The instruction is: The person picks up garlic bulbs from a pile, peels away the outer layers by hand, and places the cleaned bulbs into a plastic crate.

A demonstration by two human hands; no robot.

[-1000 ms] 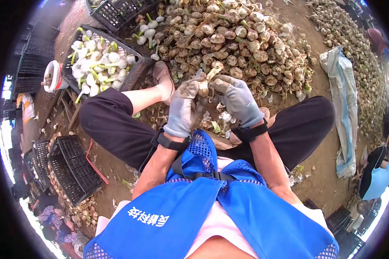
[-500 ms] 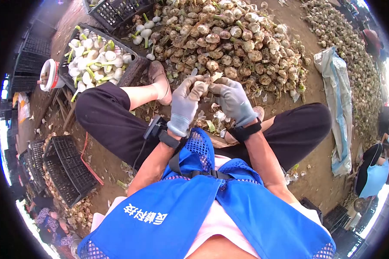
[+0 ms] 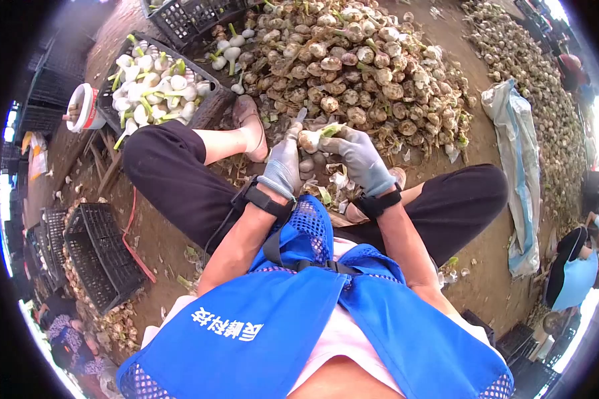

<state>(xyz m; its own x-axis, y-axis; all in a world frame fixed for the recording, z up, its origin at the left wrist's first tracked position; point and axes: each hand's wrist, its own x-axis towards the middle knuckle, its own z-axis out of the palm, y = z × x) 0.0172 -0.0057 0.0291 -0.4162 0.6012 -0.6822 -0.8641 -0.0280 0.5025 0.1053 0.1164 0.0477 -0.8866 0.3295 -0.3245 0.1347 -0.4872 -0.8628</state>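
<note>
Bare dirt ground (image 3: 489,253) spreads around us; with our lap as the dial's centre, the garlic bulb (image 3: 309,141) is at 12 o'clock, between our gloved hands. Our right hand (image 3: 358,156) pinches its green stem (image 3: 331,130) with thumb and fingers, a natural handle that, we judge, leaves the round part exposed. Our left hand (image 3: 285,158) has its fingers curled beside the bulb, perhaps steadying it; whether they grip it we cannot tell. Above them juts a thin pale tip (image 3: 302,114), possibly a blade. Papery scraps (image 3: 339,179) lie just below. From 12 to 1 o'clock rises the soil-stained pile (image 3: 366,73), near enough for easy reaching. At 10 o'clock a black crate (image 3: 211,104) holds paler bulbs (image 3: 154,86), probably set there to suit the left arm.
</note>
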